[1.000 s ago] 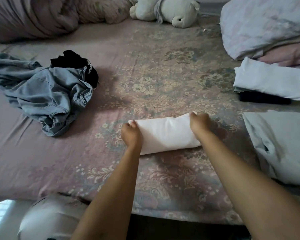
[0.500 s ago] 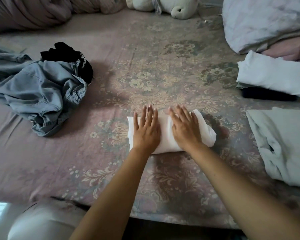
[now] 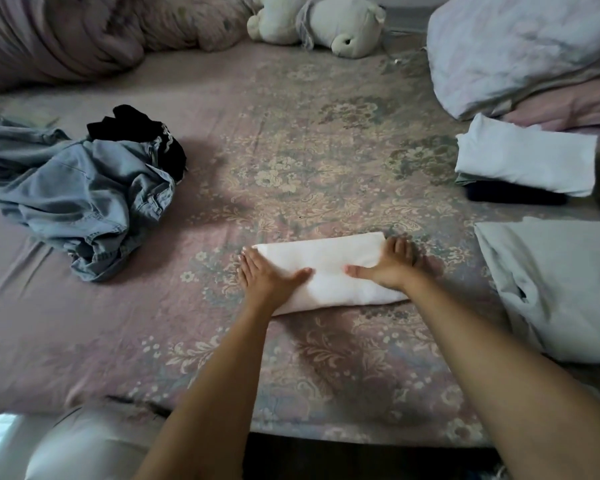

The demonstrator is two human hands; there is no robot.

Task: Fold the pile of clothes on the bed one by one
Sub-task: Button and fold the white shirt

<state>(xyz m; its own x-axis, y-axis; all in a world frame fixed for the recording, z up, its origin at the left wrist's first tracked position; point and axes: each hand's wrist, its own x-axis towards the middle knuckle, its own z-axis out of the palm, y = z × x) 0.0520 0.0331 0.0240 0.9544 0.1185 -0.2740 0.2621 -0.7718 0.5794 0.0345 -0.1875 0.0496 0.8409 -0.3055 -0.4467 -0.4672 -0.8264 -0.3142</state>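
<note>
White cloth (image 3: 329, 271) is lying folded mid-bed (image 3: 291, 150), soft and probably light, with left hand (image 3: 267, 277) and right hand (image 3: 390, 265) pressing flat at its ends, best lifted from beneath.

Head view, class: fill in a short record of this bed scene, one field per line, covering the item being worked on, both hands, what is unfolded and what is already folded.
item in work: folded white garment, lying flat on the bed sheet
left hand: fingers straight, pressing the garment's left end
right hand: flat on the garment's right end
unfolded: crumpled denim garment with a black garment behind it, at the left
folded: pale folded garment on a dark one, at the right
other: stuffed toy at the far edge
</note>
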